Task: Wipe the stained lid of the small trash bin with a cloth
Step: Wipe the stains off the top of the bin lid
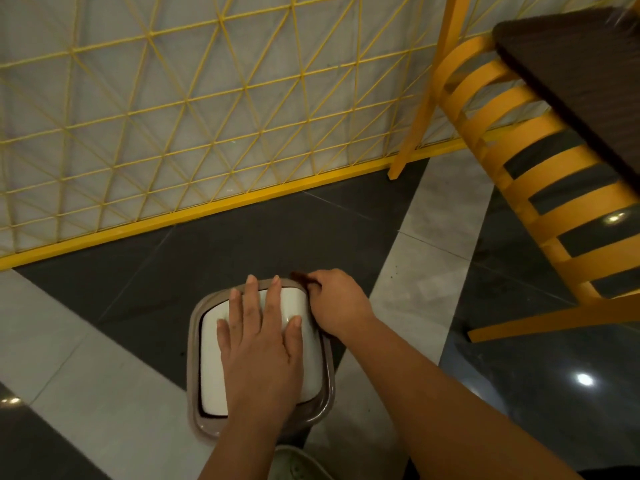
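A small trash bin stands on the floor below me, with a white lid (213,368) set in a taupe rim (192,375). My left hand (259,341) lies flat on the lid, fingers spread, pressing down and holding nothing. My right hand (337,301) is closed at the bin's far right edge, pinching a small dark brown cloth (300,277) that sticks out past its fingers. Most of the cloth is hidden inside the fist. Any stain on the lid is covered by my hands.
A yellow wire-grid partition (194,109) with a yellow base rail runs behind the bin. A yellow slatted chair (540,174) and a dark tabletop (588,74) stand at the right. The floor is grey and dark tiles (242,247). A shoe (298,462) shows at the bottom.
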